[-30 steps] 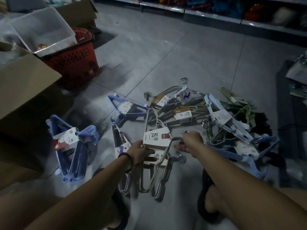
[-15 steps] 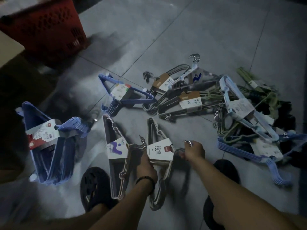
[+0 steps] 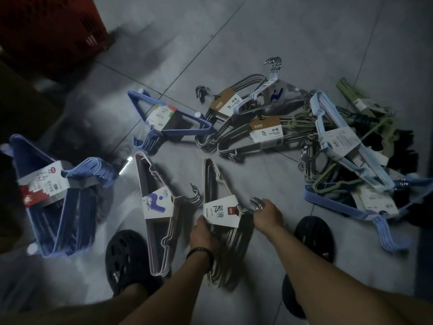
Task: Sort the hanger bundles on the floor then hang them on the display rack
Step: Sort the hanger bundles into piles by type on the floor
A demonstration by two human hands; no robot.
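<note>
The beige hanger bundle (image 3: 221, 213), banded by a white label with a red square, lies nearest on the floor (image 3: 281, 43). The left hand (image 3: 203, 231) grips its label edge and the right hand (image 3: 268, 214) its hooks. Just left lies a pinkish bundle (image 3: 157, 202), and farther left a large blue bundle (image 3: 58, 202). Beyond sit a smaller blue bundle (image 3: 168, 118) and two grey bundles (image 3: 226, 105). A pale blue bundle (image 3: 337, 139) tops green hangers (image 3: 326, 182) at right.

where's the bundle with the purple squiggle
Head view, floor, left of centre: the purple squiggle bundle lies between the large blue bundle and the held bundle.
</note>
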